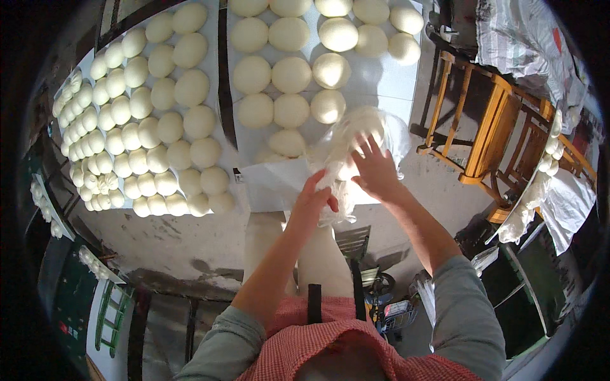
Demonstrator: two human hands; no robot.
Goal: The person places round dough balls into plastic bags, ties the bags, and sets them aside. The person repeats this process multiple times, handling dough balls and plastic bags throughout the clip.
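Observation:
A clear plastic bag [340, 143] lies at the near right part of a white board [395, 90] that holds rows of round white dough-like buns [291, 74]. My left hand [317, 195] is at the bag's near left side, its fingers bent against the plastic; whether they grip it is unclear. With fingers spread, my right hand [374, 166] rests over the bag's right part. Pale round shapes show through the plastic. Just left of the bag, one bun [287, 143] sits near a folded white sheet [271, 183].
Another board of many buns [190, 90] stands to the left, past a dark gap. On the right are a wooden chair [488, 128], a striped plastic sack [517, 38] and a further board edge with buns and bags. A bicycle with a wire basket [400, 316] is low on the right.

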